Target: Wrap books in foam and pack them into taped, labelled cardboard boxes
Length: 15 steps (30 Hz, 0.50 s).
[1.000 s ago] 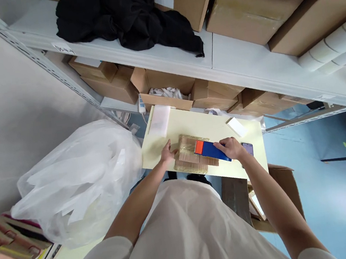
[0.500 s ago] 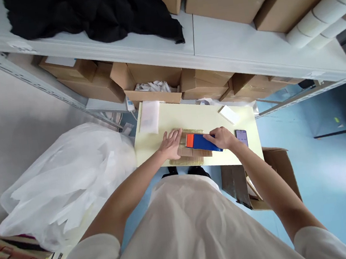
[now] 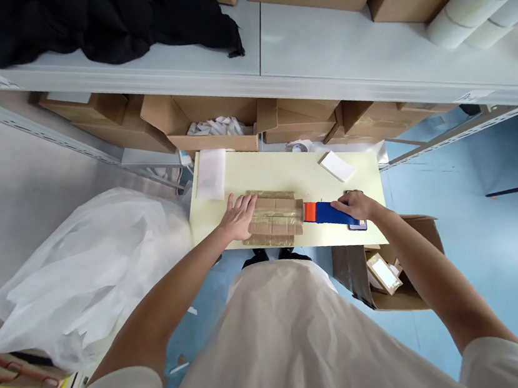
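On the table lies a flat piece of brown cardboard with shiny clear tape over it and along its edges. My left hand rests on its left end, fingers spread and pressing down. The blue and orange tape dispenser is gripped in my right hand, its orange end at the cardboard's right edge. Partly under that hand and the dispenser is a phone. A white flat box sits farther back.
White sheets lie at the pale table's back left. A shelf with cardboard boxes spans above the back edge. A big white plastic bag bulges at left; an open carton stands on the floor at right.
My right hand has drawn the tape dispenser rightward, from over the cardboard to its right edge, and now partly covers the phone. My left hand still presses on the left end.
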{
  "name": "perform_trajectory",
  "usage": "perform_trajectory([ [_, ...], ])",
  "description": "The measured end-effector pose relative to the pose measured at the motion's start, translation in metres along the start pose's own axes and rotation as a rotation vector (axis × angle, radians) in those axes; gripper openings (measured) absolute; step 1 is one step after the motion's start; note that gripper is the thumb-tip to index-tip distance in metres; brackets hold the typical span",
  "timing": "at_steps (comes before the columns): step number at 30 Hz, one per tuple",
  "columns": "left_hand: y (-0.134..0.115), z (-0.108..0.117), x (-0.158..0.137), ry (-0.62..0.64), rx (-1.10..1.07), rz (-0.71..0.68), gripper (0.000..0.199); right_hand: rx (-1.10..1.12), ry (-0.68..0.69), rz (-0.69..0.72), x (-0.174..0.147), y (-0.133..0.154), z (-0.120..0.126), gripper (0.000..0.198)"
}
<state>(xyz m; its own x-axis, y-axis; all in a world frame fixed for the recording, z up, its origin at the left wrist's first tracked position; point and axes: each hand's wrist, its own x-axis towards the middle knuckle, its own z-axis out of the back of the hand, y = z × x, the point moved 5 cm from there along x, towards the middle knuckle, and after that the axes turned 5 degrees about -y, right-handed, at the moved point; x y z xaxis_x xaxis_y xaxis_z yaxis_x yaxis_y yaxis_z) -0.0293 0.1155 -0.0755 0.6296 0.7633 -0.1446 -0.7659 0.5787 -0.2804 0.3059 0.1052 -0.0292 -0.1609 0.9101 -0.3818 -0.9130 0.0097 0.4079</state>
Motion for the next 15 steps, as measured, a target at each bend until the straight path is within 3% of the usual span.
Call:
perform_trajectory([
  [6, -0.007, 0.003, 0.0, 0.07, 0.139, 0.057, 0.119, 0.081, 0.117, 0.065, 0.015, -0.015, -0.026, 0.055],
  [15, -0.095, -0.016, 0.059, 0.088, 0.079, -0.023, 0.121, 0.192, 0.074, 0.149, 0.031, -0.005, -0.033, 0.05],
])
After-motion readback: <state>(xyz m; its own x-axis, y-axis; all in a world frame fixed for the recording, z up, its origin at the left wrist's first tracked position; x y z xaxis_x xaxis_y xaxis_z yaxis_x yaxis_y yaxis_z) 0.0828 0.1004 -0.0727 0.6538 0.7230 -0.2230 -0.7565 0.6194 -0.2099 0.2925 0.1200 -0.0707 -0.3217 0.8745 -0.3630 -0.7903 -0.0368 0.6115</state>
